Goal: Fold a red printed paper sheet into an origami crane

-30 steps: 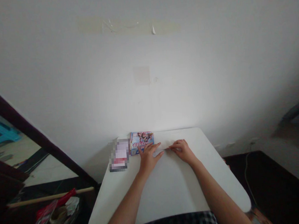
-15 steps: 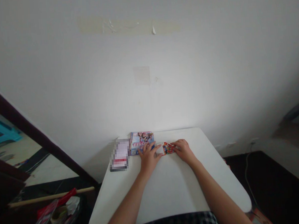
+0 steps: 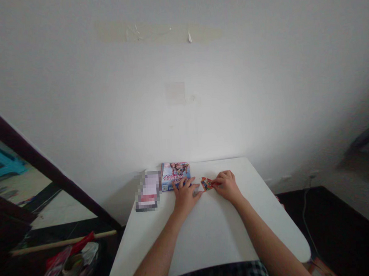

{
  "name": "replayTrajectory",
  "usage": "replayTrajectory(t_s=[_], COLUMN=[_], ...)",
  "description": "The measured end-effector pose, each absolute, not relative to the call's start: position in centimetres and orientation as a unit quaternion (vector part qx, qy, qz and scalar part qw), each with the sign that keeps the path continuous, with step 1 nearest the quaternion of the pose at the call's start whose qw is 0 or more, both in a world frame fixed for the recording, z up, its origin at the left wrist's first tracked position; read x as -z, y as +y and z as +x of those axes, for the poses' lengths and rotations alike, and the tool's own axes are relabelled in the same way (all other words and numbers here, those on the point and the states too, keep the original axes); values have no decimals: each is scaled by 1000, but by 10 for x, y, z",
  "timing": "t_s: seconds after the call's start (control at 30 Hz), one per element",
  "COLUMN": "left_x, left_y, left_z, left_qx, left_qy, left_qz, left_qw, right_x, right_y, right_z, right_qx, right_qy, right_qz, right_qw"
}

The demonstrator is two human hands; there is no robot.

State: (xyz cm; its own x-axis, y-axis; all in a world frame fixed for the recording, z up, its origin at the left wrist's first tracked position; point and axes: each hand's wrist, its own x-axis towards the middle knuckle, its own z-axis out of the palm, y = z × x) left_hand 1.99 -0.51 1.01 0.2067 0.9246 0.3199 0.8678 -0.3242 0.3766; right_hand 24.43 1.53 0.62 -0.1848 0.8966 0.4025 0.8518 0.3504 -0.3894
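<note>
A small card with a red, multicoloured picture [image 3: 206, 183] lies at the middle of the white table [image 3: 205, 232]. My right hand [image 3: 228, 186] pinches its right side between thumb and fingers. My left hand [image 3: 185, 196] rests with fingers spread at the card's white left part [image 3: 197, 189]; whether this white part is the same piece or another one below, I cannot tell. Behind my left fingertips lies a blue and pink booklet or flat box [image 3: 175, 172] with printed figures, and those fingers overlap its near edge.
A pixelated phone-like rectangle [image 3: 147, 191] lies at the table's left edge. The wall [image 3: 221, 123] rises directly behind the table. On the floor at left are a wooden pole [image 3: 105, 234] and a clear bag [image 3: 67, 270] of mixed things. A cable [image 3: 304, 214] hangs at right.
A second ago the card showed only as a thin edge at my right fingertips. Its coloured face has since come into view, and it now sits more tilted. My left hand has barely moved.
</note>
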Motion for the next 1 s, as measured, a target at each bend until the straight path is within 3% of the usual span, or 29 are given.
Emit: replayTrajectory(t_s=[0.37,0.63,1.0], left_x=[-19,-18,-14], left_y=[-10,-10,-12], left_z=[21,20,20], left_qx=[-225,-198,-204], left_qy=[524,515,492], left_qz=[812,826,843], left_qw=[126,114,74], right_x=[-5,5,9], right_y=[15,20,24], right_z=[246,247,249], right_qx=[5,-20,-33], right_qy=[-752,-784,-768], right_qz=[-604,-574,-564], right_qw=[265,234,302])
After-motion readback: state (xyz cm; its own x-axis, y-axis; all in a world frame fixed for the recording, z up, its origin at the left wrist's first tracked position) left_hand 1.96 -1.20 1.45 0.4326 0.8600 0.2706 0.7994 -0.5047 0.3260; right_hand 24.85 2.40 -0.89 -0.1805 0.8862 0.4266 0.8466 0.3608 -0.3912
